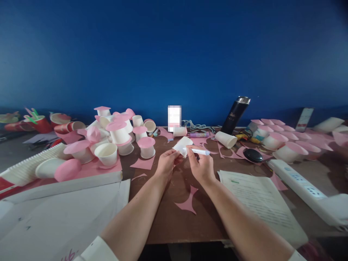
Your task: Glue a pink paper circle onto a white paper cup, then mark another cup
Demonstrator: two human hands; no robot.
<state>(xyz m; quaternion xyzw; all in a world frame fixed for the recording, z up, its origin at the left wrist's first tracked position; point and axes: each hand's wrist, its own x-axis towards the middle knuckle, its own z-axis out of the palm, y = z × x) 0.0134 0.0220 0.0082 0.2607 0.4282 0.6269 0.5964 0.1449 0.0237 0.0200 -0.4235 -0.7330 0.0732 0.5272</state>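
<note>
My left hand (167, 161) has its fingers closed on a small white paper cup (181, 144), which is tilted above the middle of the table. In my right hand (202, 167) is a slim white pen (201, 152), its far end pointing right. The pen's other end is close to the cup; whether it touches cannot be made out. On the table below my wrists lies a pink paper offcut (188, 201). Another white cup (179, 131) rests on its side just behind.
At left are piled white cups with pink paper discs (116, 127) and a long stack of cups (40, 159). A black flask (235, 115), a black mouse (252, 155), a printed booklet (252, 195) and a power strip (299, 183) stand or lie to the right. Behind rises a blue wall (174, 54).
</note>
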